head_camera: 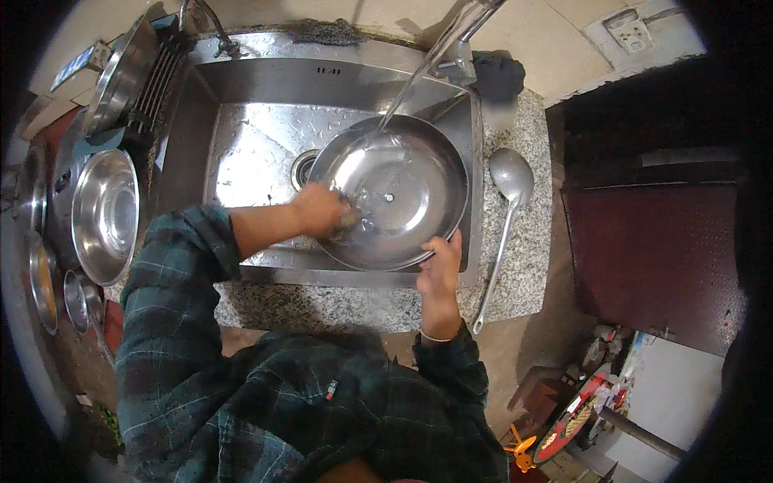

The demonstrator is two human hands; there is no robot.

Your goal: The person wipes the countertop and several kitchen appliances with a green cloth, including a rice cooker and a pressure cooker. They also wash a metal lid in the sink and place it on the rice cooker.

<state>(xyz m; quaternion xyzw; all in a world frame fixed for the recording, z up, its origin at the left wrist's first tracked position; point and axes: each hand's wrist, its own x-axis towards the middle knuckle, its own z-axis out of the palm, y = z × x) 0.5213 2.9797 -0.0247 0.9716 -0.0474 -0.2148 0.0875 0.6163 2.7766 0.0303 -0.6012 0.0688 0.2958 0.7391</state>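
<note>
A wide round stainless steel pan or basin tilts in the steel sink, with water running into it from the tap. My right hand grips its near right rim, thumb on top. Inside its left edge is my left hand, blurred, closed around a brownish scouring pad that is partly hidden by the fingers. The drain shows just left of the pan. On the speckled stone counter right of the sink lies a large metal ladle, handle towards me.
A large steel bowl and other metal dishes stand left of the sink, near a dark rack. A dark cloth lies behind the sink's right corner. A second tap is at the back left. The granite edge runs before me.
</note>
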